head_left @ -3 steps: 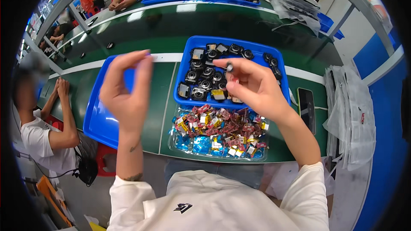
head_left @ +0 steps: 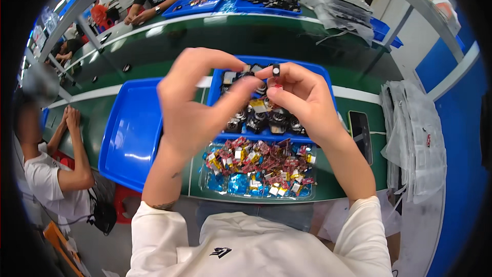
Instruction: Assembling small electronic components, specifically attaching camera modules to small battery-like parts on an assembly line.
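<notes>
My right hand [head_left: 302, 100] is raised in front of me and pinches a small black ring-shaped part [head_left: 275, 70] between thumb and forefinger. My left hand [head_left: 197, 105] is raised beside it, its thumb and forefinger curled in toward the same spot; whether they grip anything is hidden. Below both hands a blue tray [head_left: 312, 69] holds several small black round parts [head_left: 277, 119]. Nearer to me lies a clear tray [head_left: 205, 184] full of small red, yellow and blue wired pieces [head_left: 261, 166].
An empty blue tray [head_left: 128, 128] lies to the left on the green bench. A dark phone [head_left: 361, 133] and a pile of clear plastic bags [head_left: 412, 138] lie to the right. A co-worker [head_left: 48, 174] sits at my left; others work across the bench.
Both hands have come up and together: the left moved right, the right lifted with the small black part, and their fingertips now meet over the parts tray.
</notes>
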Demonstrator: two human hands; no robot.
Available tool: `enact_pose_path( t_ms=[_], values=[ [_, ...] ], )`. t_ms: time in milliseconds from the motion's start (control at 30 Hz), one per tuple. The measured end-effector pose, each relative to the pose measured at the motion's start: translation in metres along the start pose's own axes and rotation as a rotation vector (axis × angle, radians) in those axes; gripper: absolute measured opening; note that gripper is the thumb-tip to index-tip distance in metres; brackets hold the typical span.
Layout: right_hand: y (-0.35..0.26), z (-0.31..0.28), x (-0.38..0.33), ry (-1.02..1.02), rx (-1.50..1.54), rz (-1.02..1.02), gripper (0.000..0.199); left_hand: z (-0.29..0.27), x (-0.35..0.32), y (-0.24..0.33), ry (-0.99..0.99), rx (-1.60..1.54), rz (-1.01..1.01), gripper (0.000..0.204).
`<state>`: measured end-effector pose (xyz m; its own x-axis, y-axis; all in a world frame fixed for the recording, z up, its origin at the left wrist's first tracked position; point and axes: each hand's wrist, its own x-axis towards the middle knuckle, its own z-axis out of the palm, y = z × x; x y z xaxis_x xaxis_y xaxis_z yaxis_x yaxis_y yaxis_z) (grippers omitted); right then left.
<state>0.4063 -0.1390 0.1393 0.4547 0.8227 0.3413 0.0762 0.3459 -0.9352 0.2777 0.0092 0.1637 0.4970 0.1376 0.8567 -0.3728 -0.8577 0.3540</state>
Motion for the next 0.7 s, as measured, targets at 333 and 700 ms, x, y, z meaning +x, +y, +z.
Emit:
enact_pose_path(
  t_ms=[333,700],
  values=[
    [-0.01,-0.026,0.009,0.139,0.204,0.04,0.023,0.04,0.015,-0.006,-0.081,0.105,0.194,0.033],
    [-0.003,-0.023,0.011,0.234,-0.018,-0.141,0.016,0.031,0.014,-0.017,-0.194,-0.408,-0.457,0.012]
  ],
)
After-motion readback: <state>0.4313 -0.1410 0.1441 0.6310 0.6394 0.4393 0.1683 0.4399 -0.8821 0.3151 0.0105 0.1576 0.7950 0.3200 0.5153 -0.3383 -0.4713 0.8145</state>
